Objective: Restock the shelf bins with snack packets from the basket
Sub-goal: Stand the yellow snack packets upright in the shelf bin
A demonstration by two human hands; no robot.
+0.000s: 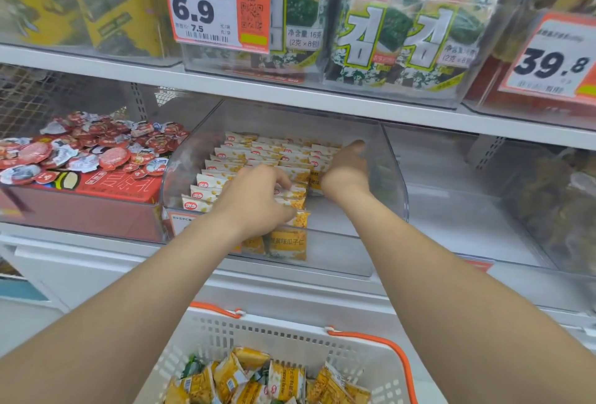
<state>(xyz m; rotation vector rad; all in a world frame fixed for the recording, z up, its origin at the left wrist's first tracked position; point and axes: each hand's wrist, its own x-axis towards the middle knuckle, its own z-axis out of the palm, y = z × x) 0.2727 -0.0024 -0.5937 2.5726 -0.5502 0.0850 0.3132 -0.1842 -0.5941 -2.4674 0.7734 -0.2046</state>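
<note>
A clear plastic shelf bin (392,177) on the middle shelf holds neat rows of small yellow-and-white snack packets (232,161). My left hand (254,200) reaches into the bin's front and is closed on a few yellow packets (295,198) standing there. My right hand (346,168) is deeper in the bin on the right side, its fingers pressed flat against the upright packets of the right row. Below, a white basket (290,336) with orange handles holds several loose yellow packets (271,378).
Left of the bin stands a red box (96,197) heaped with small red and white sealed cups. To the right is another clear bin (483,210), with dark packs at its far right. The upper shelf carries seaweed packs and price tags (213,6).
</note>
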